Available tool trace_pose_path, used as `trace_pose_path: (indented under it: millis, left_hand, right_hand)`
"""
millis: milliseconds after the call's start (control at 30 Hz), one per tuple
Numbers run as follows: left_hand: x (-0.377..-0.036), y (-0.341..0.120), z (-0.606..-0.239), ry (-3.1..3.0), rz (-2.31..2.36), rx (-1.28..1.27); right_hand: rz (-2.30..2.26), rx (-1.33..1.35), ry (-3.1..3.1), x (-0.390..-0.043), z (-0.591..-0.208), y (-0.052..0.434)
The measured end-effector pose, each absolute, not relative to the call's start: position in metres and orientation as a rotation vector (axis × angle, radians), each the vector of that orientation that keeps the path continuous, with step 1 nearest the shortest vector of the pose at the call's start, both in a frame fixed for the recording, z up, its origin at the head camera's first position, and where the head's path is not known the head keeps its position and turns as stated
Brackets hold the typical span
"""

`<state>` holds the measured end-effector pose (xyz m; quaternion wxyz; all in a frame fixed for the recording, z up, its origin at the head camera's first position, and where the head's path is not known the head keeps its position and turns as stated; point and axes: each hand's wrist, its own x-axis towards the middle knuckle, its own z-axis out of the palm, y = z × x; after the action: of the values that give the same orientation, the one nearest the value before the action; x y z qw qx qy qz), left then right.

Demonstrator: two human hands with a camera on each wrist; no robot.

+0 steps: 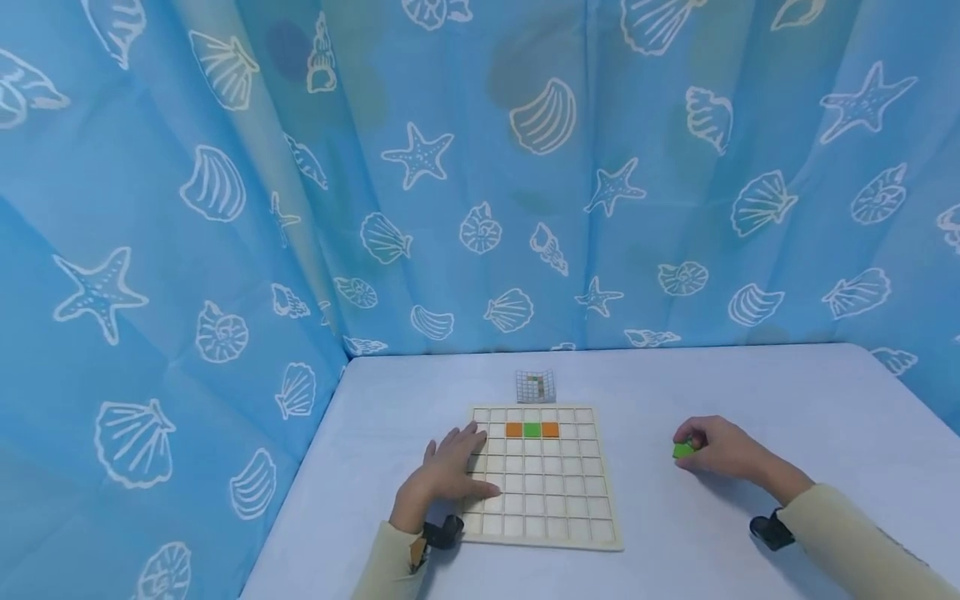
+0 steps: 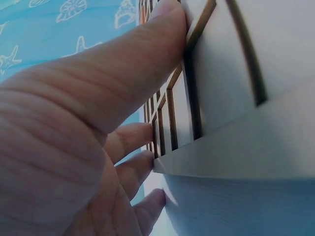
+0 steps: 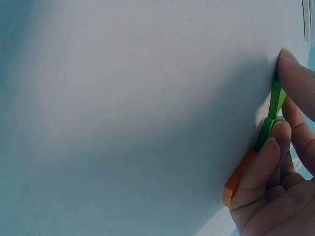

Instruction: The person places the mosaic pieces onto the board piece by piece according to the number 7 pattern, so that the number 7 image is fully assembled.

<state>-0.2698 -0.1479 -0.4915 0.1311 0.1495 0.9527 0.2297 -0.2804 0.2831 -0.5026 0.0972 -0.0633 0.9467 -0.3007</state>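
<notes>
A pale wooden grid board point(image 1: 547, 533) lies on the white table, with an orange tile point(image 1: 513, 430), a green tile point(image 1: 532, 430) and another orange tile point(image 1: 550, 430) in its second row. My left hand point(image 1: 450, 473) rests flat on the board's left edge, fingers straight; up close its thumb point(image 2: 142, 64) presses the wooden frame point(image 2: 236, 157). To the right of the board, my right hand point(image 1: 712, 450) pinches a green tile point(image 1: 683, 450) on the table. The right wrist view shows green tiles point(image 3: 273, 113) and an orange tile point(image 3: 238, 179) under its fingers point(image 3: 266, 167).
A small card with a printed grid pattern point(image 1: 536, 386) lies just behind the board. Blue curtains with shells and starfish point(image 1: 480, 167) close off the back and left side. The table edge point(image 1: 292, 517) runs along the left.
</notes>
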Motion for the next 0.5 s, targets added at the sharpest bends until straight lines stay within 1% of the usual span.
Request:
trace_pose_path:
  millis: [167,500]
  left_hand:
    - [-0.270,-0.145,-0.495,2.769,0.657,0.422]
    - [-0.272,-0.145,-0.492,2.776,0.640,0.395]
  right_hand:
    - [-0.863,-0.190,2.790,-0.280,-0.497,0.285]
    - [-0.743,-0.304,2.783,-0.285,-0.484,0.272]
